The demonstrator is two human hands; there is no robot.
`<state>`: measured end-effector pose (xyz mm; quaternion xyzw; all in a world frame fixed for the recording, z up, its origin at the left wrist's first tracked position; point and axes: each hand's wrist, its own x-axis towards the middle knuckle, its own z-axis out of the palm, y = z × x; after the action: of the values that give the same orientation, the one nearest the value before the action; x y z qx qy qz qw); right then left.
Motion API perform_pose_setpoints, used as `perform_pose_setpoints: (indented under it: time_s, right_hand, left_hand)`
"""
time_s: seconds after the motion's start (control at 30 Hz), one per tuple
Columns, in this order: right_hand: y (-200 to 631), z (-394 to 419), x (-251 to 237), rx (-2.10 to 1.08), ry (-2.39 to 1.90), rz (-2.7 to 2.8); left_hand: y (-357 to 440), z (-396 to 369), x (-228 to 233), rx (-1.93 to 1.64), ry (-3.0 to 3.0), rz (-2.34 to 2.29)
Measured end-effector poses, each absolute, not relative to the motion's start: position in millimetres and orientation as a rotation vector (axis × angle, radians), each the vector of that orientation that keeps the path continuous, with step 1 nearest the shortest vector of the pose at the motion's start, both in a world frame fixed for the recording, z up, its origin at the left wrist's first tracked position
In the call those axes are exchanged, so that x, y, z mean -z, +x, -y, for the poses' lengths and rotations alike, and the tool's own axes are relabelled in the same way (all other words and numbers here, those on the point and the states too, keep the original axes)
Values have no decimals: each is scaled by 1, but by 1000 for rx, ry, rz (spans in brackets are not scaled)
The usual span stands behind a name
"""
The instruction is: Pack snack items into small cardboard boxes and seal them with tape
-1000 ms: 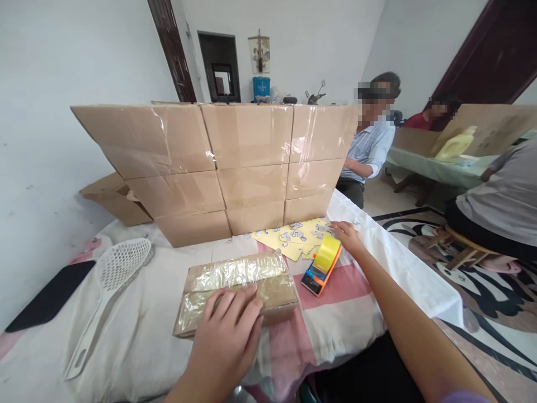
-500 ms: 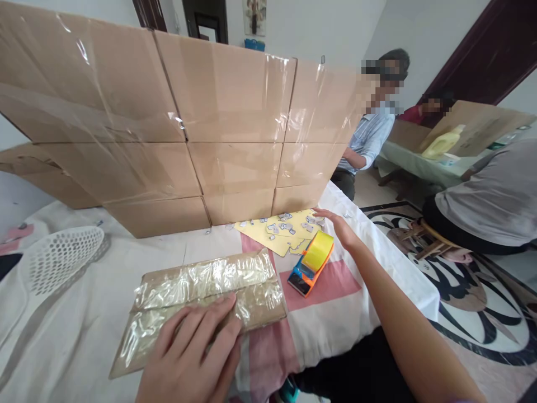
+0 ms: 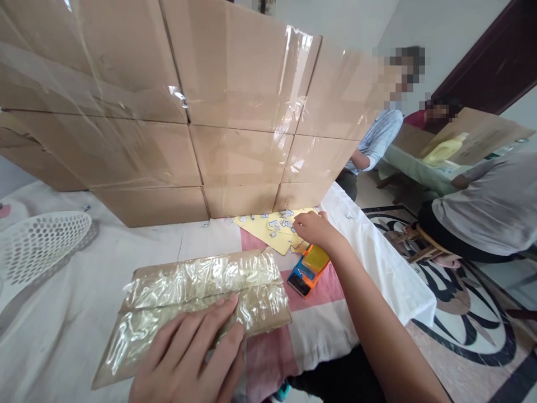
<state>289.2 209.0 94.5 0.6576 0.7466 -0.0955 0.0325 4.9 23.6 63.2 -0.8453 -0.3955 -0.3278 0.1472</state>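
Head view: left hand point(image 3: 188, 358) flat on taped parcel point(image 3: 197, 302); right hand point(image 3: 312, 228) over sticker sheet point(image 3: 274, 229).

A flat brown box point(image 3: 197, 305) wrapped in shiny tape is lying near the table's front edge. Yellow sticker sheets point(image 3: 274, 229) are lying behind it.

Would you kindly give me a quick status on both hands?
Left hand flat on taped package. Right hand on yellow sheet, above tape dispenser. Cardboard wall behind.
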Motion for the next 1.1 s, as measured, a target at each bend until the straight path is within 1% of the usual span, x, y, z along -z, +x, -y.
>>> perform_pose_setpoints:
  time_s: [0.2, 0.47, 0.57, 0.7, 0.77, 0.83, 0.97, 1.03, 1.1]
  right_hand:
    - [295, -213, -93, 413, 2096, -2171]
    - [312, -207, -95, 290, 2415, -1720]
    - [329, -205, -101, 400, 2403, -1705]
    - [348, -197, -110, 699, 2238, -1929]
    - [351, -187, -111, 792, 2149, -2038]
    - [352, -173, -109, 742, 2097, -2169]
    - [354, -147, -102, 529, 2053, -2444]
    - [355, -140, -99, 469, 2080, -2453]
    - [358, -138, -98, 404, 2194, -2390]
  left_hand:
    - [6, -20, -64, 960, -2451, 1190]
    - [6, -17, -67, 946, -2484, 1212]
    - [4, -17, -66, 931, -2484, 1194]
    - [1, -19, -65, 874, -2480, 1152]
    - [-1, -20, -65, 849, -2471, 1109]
    - [-3, -21, -65, 835, -2463, 1073]
    - [-5, -22, -64, 828, -2458, 1035]
    - [-6, -23, -62, 830, -2454, 1013]
    - [-6, -24, -61, 828, -2444, 994]
